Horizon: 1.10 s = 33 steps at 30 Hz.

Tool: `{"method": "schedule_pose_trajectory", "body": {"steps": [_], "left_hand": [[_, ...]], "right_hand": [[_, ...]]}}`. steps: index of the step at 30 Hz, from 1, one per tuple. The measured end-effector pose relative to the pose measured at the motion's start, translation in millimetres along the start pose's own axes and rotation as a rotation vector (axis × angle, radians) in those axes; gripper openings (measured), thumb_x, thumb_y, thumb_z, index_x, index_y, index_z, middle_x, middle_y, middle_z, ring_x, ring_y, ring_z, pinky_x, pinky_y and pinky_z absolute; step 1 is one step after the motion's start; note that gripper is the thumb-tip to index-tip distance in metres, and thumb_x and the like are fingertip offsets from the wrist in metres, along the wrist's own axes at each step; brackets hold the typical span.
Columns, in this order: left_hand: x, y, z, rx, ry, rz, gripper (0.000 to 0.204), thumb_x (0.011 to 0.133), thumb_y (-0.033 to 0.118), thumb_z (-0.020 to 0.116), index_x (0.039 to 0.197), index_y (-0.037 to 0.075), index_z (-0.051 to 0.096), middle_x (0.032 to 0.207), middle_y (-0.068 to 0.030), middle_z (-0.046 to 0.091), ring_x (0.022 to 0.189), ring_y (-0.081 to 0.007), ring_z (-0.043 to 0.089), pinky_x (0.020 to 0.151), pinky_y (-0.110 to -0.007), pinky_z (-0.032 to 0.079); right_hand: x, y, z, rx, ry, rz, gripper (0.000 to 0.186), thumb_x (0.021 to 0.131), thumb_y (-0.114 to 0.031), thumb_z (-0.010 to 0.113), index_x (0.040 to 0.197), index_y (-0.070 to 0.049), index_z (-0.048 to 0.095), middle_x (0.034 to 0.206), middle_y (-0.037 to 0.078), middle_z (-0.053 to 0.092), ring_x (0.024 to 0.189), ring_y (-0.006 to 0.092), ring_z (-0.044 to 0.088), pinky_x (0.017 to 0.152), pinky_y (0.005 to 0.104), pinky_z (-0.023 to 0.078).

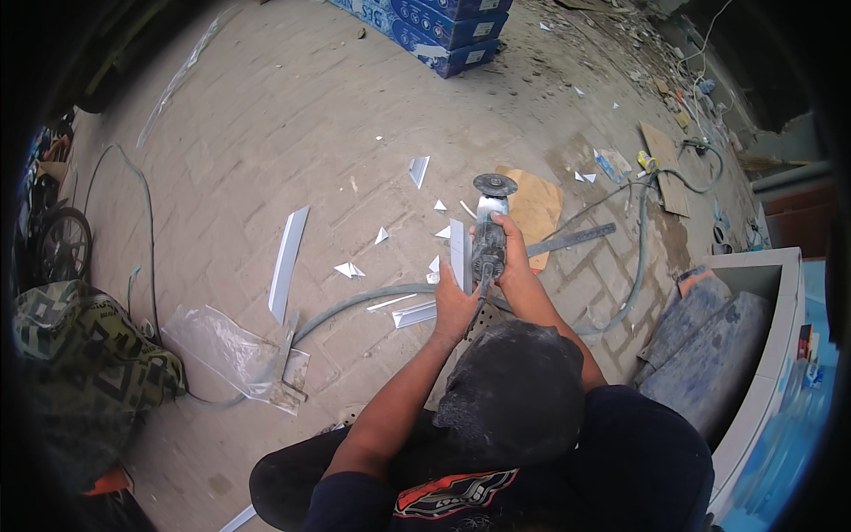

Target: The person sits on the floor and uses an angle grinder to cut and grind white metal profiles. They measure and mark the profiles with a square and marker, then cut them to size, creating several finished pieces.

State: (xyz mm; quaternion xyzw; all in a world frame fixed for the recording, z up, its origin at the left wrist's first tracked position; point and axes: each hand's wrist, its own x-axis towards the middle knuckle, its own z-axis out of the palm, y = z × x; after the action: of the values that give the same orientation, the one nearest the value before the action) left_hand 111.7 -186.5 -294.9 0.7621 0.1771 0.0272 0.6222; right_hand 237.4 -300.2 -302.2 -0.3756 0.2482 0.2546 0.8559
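Note:
My right hand [516, 257] is wrapped round the dark body of an angle grinder [488, 244], its disc [495, 184] pointing away from me. In my left hand [456, 303], a short white trim strip [459, 253] is gripped upright, close beside the grinder's left side. Whether the disc is spinning cannot be told. Small white triangular offcuts [349, 269] lie on the paving left of my hands. Longer pieces of white trim [288, 263] rest farther left, and another short piece [415, 315] lies near my left wrist. My knee [514, 390] hides part of the ground below.
A grey hose [341, 306] curves across the paving under my arms. Beyond the grinder lie brown cardboard [534, 206] and a dark flat bar [574, 238]. Clear plastic [222, 350] is at left, blue boxes [443, 35] are stacked ahead, and a pale-edged cabinet [761, 266] stands right.

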Motion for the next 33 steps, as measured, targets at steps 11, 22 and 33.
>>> {"method": "schedule_pose_trajectory", "body": {"steps": [11, 22, 33], "left_hand": [[-3, -33, -6, -0.014, 0.01, -0.111, 0.048, 0.105, 0.03, 0.07, 0.133, -0.004, 0.052, 0.11, -0.0286, 0.068, 0.109, -0.0461, 0.07, 0.093, -0.053, 0.053], [47, -103, -71, 0.545, 0.093, -0.347, 0.044, 0.112, 0.043, 0.057, 0.113, -0.001, 0.055, 0.103, -0.035, 0.074, 0.1, -0.0551, 0.072, 0.088, -0.063, 0.056], [45, -128, -90, 0.508, 0.199, -0.272, 0.043, 0.113, 0.039, 0.057, 0.124, -0.002, 0.058, 0.12, -0.0279, 0.065, 0.106, -0.0524, 0.069, 0.09, -0.06, 0.057]], "right_hand": [[5, -10, -7, -0.31, 0.012, -0.047, 0.047, 0.097, -0.039, 0.076, 0.122, -0.002, 0.06, 0.092, 0.014, 0.074, 0.071, 0.0222, 0.075, 0.061, 0.0349, 0.063], [19, 8, -36, -1.336, -0.178, -0.328, 0.054, 0.09, -0.029, 0.081, 0.131, -0.002, 0.059, 0.106, 0.011, 0.068, 0.091, 0.0221, 0.071, 0.085, 0.0384, 0.058], [12, 14, 10, -1.641, -0.278, -0.079, 0.083, 0.086, -0.038, 0.081, 0.153, 0.0, 0.05, 0.145, 0.032, 0.063, 0.138, 0.0454, 0.061, 0.115, 0.0496, 0.048]]}}
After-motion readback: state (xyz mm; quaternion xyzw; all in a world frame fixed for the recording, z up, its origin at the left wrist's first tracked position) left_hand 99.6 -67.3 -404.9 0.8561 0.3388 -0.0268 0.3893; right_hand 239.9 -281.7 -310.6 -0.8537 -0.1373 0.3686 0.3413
